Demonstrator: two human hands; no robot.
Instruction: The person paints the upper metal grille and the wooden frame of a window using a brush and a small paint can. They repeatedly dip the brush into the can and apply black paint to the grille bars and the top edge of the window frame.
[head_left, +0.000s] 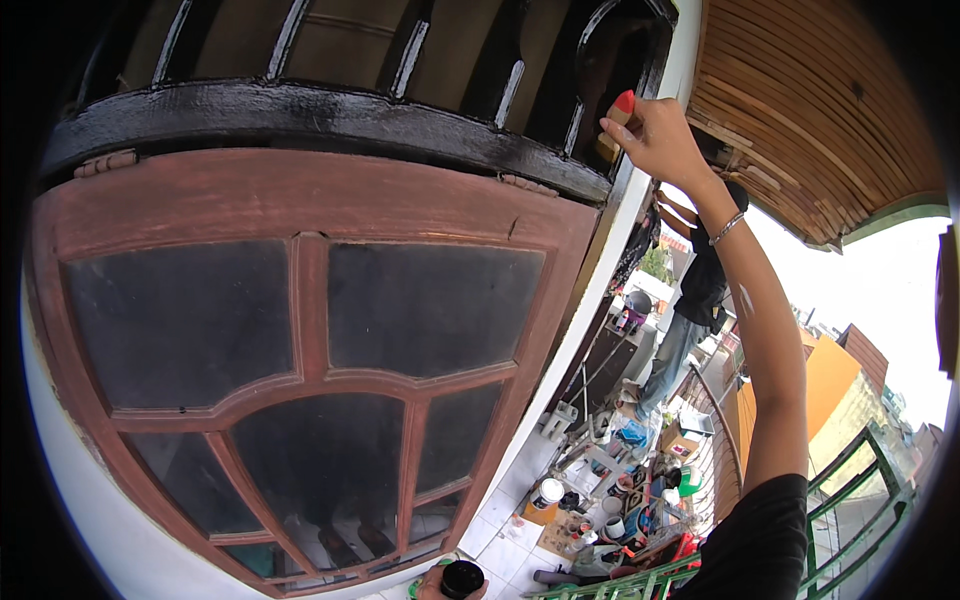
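My right hand (pixel 660 140) is raised at the upper right, its fingers closed around a paintbrush (pixel 622 106) with a tan, red-tipped handle. The bristle end is hard to make out against the dark woodwork. Beside it is the right end of a glossy black wooden frame (pixel 330 120) with upright bars, wet-looking in places. Low in the picture, my left hand (pixel 432 584) grips a small round cup (pixel 462 578) whose inside is black. Only part of that hand shows. Under the black frame hangs a reddish-brown wooden window shutter (pixel 310 300) with dark glass panes, on hinges (pixel 105 163).
A white wall edge (pixel 560 370) runs down beside the shutter. Below right, a tiled floor (pixel 495 535) carries paint cans, a white bucket (pixel 548 492), boxes and tools. Another person (pixel 690 290) in dark clothes stands beyond. A green railing (pixel 865 500) borders the right side.
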